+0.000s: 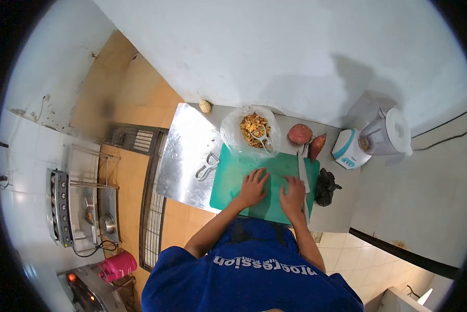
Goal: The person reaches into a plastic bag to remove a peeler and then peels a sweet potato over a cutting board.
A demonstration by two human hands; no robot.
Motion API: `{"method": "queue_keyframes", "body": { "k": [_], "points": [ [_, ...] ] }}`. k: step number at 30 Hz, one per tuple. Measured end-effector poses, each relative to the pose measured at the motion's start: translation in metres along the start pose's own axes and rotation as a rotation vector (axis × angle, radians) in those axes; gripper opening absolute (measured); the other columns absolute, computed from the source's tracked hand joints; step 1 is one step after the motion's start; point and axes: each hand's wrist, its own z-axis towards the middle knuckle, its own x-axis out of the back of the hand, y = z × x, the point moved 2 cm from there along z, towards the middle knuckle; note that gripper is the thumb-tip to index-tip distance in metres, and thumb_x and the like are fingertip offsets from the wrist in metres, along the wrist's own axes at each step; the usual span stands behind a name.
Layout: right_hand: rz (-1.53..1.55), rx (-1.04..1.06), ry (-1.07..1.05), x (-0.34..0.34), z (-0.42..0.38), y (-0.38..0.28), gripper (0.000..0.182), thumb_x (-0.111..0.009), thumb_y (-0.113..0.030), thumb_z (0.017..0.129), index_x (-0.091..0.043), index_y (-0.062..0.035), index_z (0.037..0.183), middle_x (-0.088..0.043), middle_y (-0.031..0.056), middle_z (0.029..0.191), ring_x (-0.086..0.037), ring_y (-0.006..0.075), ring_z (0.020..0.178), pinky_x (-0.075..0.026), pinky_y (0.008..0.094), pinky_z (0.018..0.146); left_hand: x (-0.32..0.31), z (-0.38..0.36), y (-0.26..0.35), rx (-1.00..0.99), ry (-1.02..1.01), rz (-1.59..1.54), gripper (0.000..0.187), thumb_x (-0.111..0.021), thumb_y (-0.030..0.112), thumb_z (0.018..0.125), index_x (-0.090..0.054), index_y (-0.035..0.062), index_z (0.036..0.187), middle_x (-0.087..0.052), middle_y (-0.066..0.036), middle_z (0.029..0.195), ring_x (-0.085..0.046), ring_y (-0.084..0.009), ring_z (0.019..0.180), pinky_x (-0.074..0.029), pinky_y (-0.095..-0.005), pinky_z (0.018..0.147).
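The green cutting board (233, 174) lies at the centre of the frame, its lower edge near the blue shirt (254, 270). On it, the left hand (252, 187) rests with fingers spread; the right hand (292, 193) lies with fingers loosely extended, just beside the knife (303, 169) along the board's right side. A plastic bag (231, 134) meets the upper edge, a black bag (325, 187) crowds the right, and the steel table (184, 161) gives wider room leftward, around a peeler (207, 166).
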Motion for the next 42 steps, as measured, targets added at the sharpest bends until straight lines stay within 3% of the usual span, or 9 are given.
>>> {"method": "queue_keyframes", "body": {
  "k": [5,11,18,23,29,32,36,38,42],
  "points": [
    [-0.058,0.086,0.074,-0.042,0.126,-0.057,0.044,-0.07,-0.024,0.085,-0.058,-0.0035,0.121,-0.061,0.0141,0.116,-0.066,0.0359,0.093,-0.053,0.0489,0.076,0.021,0.018,-0.039,-0.106,-0.123,-0.323,0.042,-0.069,0.019,0.087,-0.061,0.0102,0.127,-0.062,-0.009,0.13,-0.059,-0.0317,0.116,-0.047,-0.0465,0.097],
    [-0.366,-0.047,-0.149,-0.073,0.175,-0.052,0.044,-0.077,-0.034,0.074,-0.066,-0.007,0.106,-0.068,0.0144,0.102,-0.07,0.0345,0.082,-0.055,0.0494,0.069,0.055,0.011,-0.077,0.097,0.164,-0.84,0.025,-0.063,0.012,0.094,-0.063,0.0069,0.119,-0.069,-0.007,0.11,-0.068,-0.0236,0.085,-0.054,-0.0379,0.077],
    [-0.363,-0.023,-0.023,-0.058,0.163,-0.06,0.038,-0.075,-0.04,0.074,-0.072,-0.0096,0.096,-0.071,0.0133,0.092,-0.07,0.0333,0.086,-0.054,0.0485,0.069,0.028,0.025,-0.112,0.475,0.46,-1.206,0.042,-0.067,0.01,0.091,-0.047,0.0003,0.127,-0.062,-0.013,0.115,-0.066,-0.0203,0.092,-0.054,-0.0329,0.078],
    [-0.341,-0.093,-0.177,-0.067,0.164,-0.06,0.042,-0.075,-0.045,0.075,-0.072,-0.0105,0.1,-0.072,0.0116,0.093,-0.07,0.0337,0.087,-0.054,0.0482,0.072,0.032,0.045,-0.114,0.42,0.237,-1.246,0.057,-0.071,0.015,0.09,-0.042,0.0017,0.137,-0.056,-0.018,0.134,-0.067,-0.0228,0.095,-0.054,-0.0349,0.081],
    [-0.156,-0.128,-0.162,-0.058,0.161,-0.062,0.04,-0.068,-0.048,0.086,-0.07,-0.0102,0.099,-0.072,0.014,0.087,-0.07,0.035,0.086,-0.052,0.0499,0.074,0.016,0.043,-0.135,0.514,0.279,-1.306,0.059,-0.073,0.012,0.087,-0.044,0.0052,0.138,-0.057,-0.015,0.133,-0.063,-0.0225,0.108,-0.053,-0.0346,0.085],
    [0.067,-0.164,-0.162,-0.046,0.155,-0.066,0.041,-0.06,-0.046,0.096,-0.066,-0.0055,0.097,-0.071,0.0156,0.084,-0.07,0.035,0.083,-0.05,0.0493,0.072,0.042,0.044,-0.129,0.623,0.382,-1.692,0.052,-0.068,0.013,0.089,-0.046,0.0064,0.136,-0.058,-0.012,0.129,-0.06,-0.0211,0.111,-0.051,-0.0341,0.088],
    [0.3,-0.161,-0.265,-0.055,0.148,-0.041,0.042,-0.054,-0.044,0.101,-0.063,-0.0028,0.102,-0.071,0.0164,0.082,-0.07,0.0338,0.082,-0.05,0.0478,0.071,0.049,0.056,-0.134,0.57,0.296,-1.751,0.04,-0.059,0.016,0.092,-0.05,0.007,0.129,-0.062,-0.01,0.122,-0.061,-0.0191,0.109,-0.049,-0.0343,0.091],
    [0.459,-0.165,-0.142,-0.066,0.146,-0.027,0.036,-0.051,-0.037,0.104,-0.057,-0.0017,0.105,-0.065,0.0098,0.075,-0.066,0.0195,0.067,-0.05,0.035,0.059,0.044,0.064,-0.138,0.458,0.081,-1.649,0.028,-0.05,0.016,0.094,-0.053,0.0096,0.121,-0.064,-0.007,0.113,-0.058,-0.0178,0.11,-0.048,-0.0395,0.094],
    [0.563,-0.245,-0.096,-0.035,0.135,-0.055,0.035,-0.048,-0.034,0.106,-0.054,-0.0013,0.116,-0.067,0.0102,0.077,-0.065,0.0179,0.062,-0.049,0.0329,0.055,0.05,0.068,-0.128,0.446,0.12,-1.745,0.027,-0.047,0.013,0.094,-0.055,0.011,0.12,-0.064,-0.004,0.113,-0.059,-0.0164,0.108,-0.046,-0.0397,0.095]
  ]
}}
